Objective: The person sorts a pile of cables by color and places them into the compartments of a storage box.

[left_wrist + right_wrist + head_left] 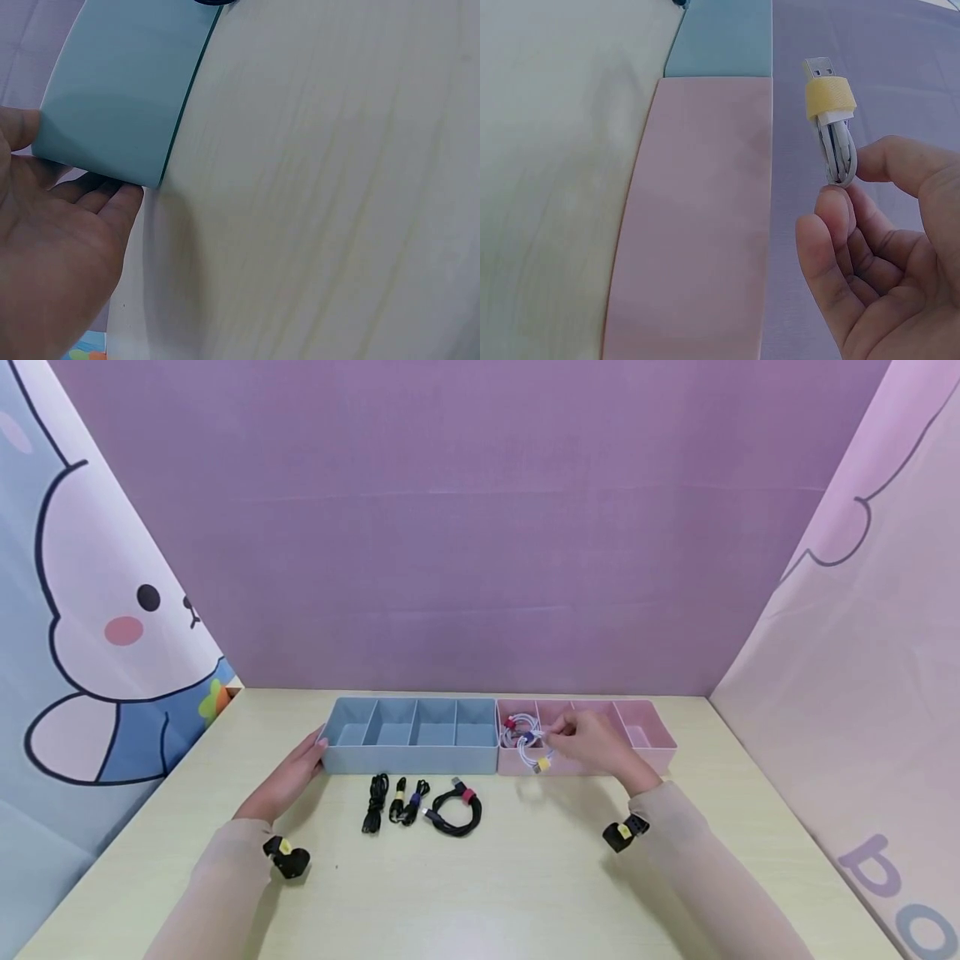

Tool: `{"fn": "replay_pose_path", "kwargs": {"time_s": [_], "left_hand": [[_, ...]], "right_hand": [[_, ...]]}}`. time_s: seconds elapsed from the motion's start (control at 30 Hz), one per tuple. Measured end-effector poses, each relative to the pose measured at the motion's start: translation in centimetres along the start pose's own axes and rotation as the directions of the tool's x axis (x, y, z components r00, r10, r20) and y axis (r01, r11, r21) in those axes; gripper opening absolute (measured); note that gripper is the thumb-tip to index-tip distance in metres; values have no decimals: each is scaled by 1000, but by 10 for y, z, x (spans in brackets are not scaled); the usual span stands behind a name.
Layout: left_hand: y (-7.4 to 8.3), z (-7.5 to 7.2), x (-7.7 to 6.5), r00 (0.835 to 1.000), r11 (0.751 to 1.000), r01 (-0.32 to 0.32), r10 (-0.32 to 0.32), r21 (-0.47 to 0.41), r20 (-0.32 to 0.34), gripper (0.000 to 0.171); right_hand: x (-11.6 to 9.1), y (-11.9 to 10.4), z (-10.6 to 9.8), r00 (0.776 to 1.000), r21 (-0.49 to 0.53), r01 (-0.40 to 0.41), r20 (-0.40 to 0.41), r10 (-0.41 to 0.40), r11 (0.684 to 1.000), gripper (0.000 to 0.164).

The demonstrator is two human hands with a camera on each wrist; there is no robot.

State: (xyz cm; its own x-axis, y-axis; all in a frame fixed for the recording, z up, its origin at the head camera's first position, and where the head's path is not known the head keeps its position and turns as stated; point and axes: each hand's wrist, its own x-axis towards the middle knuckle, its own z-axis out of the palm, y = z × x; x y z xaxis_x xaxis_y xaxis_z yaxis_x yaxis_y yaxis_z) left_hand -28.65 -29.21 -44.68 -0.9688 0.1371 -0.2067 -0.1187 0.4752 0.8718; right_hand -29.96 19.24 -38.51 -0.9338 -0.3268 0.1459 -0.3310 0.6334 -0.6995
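"Pinching a white cable (838, 154) with a yellow strap (830, 97), the right hand (588, 742) hangs over the pink box (690, 225). The left?"

"The left hand (292, 772) rests, fingers fairly straight, against the blue box's (412, 761) end. How far along?"

"Partway, I'd judge: a red strap (510, 723) and white coils sit in the pink box, beside the right hand; four black cables (457, 832) lie outside, between the hands."

"Anything unclear?"

"Whose blue strap (529, 737) that is; the right hand also hides some compartments."
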Motion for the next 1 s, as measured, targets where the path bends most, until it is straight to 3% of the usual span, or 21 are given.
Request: {"fn": "replay_pose_path", "kwargs": {"time_s": [0.67,1.0], "left_hand": [[0,0,-1,1000,1000,-26,26,-14,4,69],[-1,-1,-1,999,999,-47,47,-19,1,69]], "right_hand": [[13,-2,1,999,10,-16,-33,16,1000,16],[19,-6,-2,999,63,-35,-21,37,997,19]]}}
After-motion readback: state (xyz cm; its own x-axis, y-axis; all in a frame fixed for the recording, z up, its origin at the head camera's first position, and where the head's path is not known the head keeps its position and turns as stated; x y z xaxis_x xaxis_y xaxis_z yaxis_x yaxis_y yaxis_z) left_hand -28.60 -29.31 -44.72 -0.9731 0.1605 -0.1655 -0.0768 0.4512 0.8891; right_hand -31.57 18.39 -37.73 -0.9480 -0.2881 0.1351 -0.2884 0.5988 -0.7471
